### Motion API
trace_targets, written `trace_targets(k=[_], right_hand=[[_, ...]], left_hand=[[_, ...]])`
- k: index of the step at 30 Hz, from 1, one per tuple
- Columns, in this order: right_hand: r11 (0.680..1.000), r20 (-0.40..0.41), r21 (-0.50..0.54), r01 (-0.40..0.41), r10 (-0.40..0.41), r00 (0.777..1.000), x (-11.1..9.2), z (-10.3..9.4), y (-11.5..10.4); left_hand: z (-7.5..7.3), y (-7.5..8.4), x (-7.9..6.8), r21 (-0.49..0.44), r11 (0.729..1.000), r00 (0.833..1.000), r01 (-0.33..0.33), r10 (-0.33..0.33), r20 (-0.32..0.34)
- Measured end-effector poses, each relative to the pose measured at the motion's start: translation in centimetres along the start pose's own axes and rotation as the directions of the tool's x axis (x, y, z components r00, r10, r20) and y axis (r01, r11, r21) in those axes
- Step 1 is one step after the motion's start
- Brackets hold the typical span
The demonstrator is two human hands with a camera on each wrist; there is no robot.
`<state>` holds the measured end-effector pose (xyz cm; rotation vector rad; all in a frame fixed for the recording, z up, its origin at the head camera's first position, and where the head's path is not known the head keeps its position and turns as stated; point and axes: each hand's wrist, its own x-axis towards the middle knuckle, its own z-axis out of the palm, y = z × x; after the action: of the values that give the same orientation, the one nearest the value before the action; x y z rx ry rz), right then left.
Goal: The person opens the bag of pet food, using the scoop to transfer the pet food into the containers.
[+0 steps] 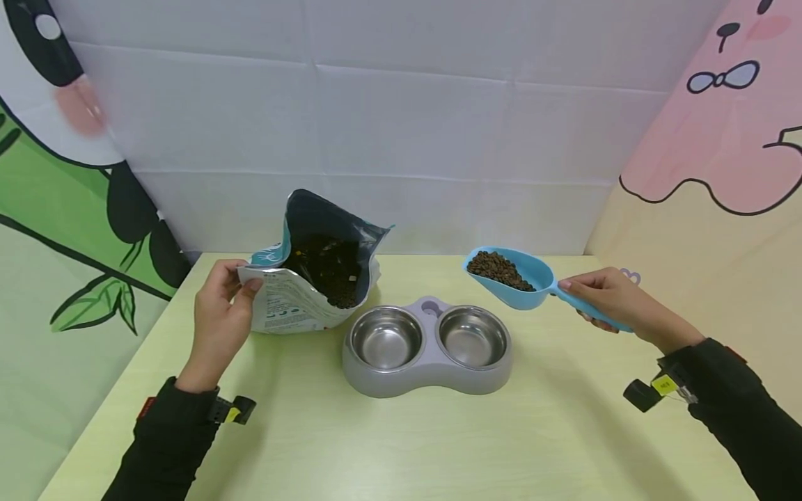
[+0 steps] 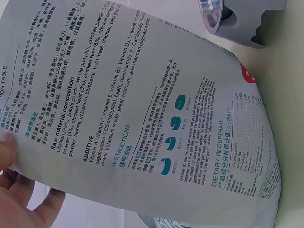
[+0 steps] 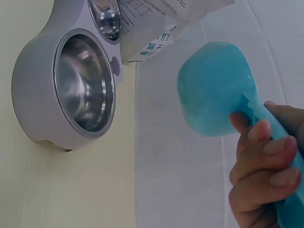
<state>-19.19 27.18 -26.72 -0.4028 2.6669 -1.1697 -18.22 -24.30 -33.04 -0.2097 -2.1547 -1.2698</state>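
My left hand (image 1: 221, 316) pinches the near rim of an open pet food bag (image 1: 285, 306), thumb on its outer face. Dark kibble lies deep inside the bag's mouth. In the left wrist view the bag's printed back (image 2: 142, 109) fills most of the picture. To the right, my right hand (image 1: 604, 299) grips the handle of a light blue scoop (image 1: 526, 296), held above the table. Brown kibble (image 1: 498, 270) is heaped in the scoop. Between the hands stands a grey double pet bowl (image 1: 426, 379) with two bare steel dishes. From the right wrist, the scoop's underside (image 3: 216, 90) shows.
The pale wooden table (image 1: 401, 445) meets a white creased backdrop (image 1: 413, 125) at its far edge. Cartoon-printed panels flank it, a green one (image 1: 69, 195) at left and a pink one (image 1: 714, 139) at right. The bag stands just behind the double bowl's left side.
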Motion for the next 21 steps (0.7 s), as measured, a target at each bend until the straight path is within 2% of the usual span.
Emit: trace_targets(k=[7,13,21], right_hand=[[1.000,0.016,0.001,-0.014,0.014,1.000,-0.3,0.0,0.7],[1.000,0.047,0.004,0.014,-0.014,0.999,-0.4,0.0,1.0],[1.000,0.074,-0.011,-0.011,0.012,0.997,-0.5,0.1,1.3]], left_hand=[[0.0,-0.1,-0.1,-0.005,1.000,1.000,0.014,-0.014,0.007],[0.0,-0.1,0.0,-0.007,1.000,1.000,0.004,-0.004,0.006],[0.0,-0.2,-0.1,-0.006,1.000,1.000,0.007,-0.007,0.012]])
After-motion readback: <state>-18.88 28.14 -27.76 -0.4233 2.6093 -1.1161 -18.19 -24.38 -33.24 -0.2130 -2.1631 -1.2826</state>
